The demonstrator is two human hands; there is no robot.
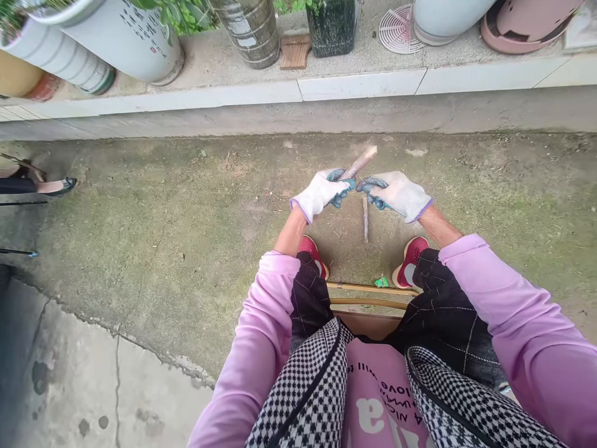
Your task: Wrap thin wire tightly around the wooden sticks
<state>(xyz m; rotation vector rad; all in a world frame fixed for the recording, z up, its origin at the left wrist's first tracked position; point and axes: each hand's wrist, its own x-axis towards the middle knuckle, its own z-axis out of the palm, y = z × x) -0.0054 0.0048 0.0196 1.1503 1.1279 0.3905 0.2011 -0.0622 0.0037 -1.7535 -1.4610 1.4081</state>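
My left hand (325, 190), in a white glove with blue-grey coated fingers, is closed around a short stick (361, 161). The stick slants up to the right, and its far end looks pale and bare. Close beside it is my right hand (396, 191), gloved the same way. Its fingers are pinched together near the lower end of the stick, and what they hold, if anything, is too small to make out. Below the hands a second thin stick (365, 221) shows against the ground, its upper end close under my right fingers.
Red shoes (407, 261) stand on the mossy concrete ground (186, 230), with a small green wrapper (381, 282) near the right one. Ahead runs a tiled ledge (364, 85) bearing several plant pots (125, 40). Another person's foot (58, 186) shows at far left.
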